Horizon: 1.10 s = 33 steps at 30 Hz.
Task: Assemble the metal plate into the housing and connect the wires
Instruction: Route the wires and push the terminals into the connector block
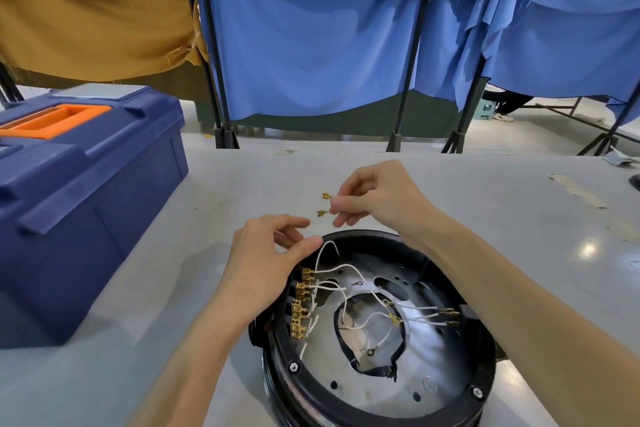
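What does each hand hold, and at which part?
The right hand seems to pinch two brass terminals by their rear ends. The left hand seems to pinch a white wire at its upper end.

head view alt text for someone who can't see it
A person's right hand pinches two brass terminals just beyond a round black housing on a grey table, with the left hand at the housing's rim. A metal plate and white wires lie inside; a blue toolbox stands at left.
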{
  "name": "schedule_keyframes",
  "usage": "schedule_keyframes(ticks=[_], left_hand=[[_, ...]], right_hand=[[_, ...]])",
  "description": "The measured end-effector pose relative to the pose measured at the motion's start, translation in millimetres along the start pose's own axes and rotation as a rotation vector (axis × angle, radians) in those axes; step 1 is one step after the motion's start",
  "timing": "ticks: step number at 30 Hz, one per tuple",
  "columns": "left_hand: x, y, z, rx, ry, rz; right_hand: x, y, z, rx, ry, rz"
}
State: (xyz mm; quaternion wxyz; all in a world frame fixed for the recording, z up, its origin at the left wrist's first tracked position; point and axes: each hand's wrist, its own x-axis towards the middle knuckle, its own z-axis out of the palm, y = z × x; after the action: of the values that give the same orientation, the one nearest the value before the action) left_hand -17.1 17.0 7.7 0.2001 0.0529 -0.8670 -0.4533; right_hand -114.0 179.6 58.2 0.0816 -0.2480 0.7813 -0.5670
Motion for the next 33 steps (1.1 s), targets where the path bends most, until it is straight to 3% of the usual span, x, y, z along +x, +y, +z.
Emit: schedule_keyframes(ticks=[3, 8, 15, 23, 30, 33], left_hand=[[-1, 14, -7, -0.107, -0.001, 0.038], [-7, 32, -18, -0.155, -0.105, 0.067], [-15, 43, -22, -0.014, -0.155, 0.04], [-18, 42, -16, 0.023, -0.256, 0.014], [-18, 43, -23, 0.003, -0.282, -0.018], [-17, 39, -35, 0.06, -0.212, 0.017]], right_hand=[[-26, -8, 8, 0.059, -0.018, 0.025], [-48, -12, 12, 0.077, 0.094, 0.066], [-59, -11, 14, 0.204, 0.124, 0.189], [-59, -5, 21, 0.18, 0.146, 0.263], [-60, -2, 15, 0.249, 0.037, 0.3], [-65, -1, 12, 0.209, -0.036, 0.283]])
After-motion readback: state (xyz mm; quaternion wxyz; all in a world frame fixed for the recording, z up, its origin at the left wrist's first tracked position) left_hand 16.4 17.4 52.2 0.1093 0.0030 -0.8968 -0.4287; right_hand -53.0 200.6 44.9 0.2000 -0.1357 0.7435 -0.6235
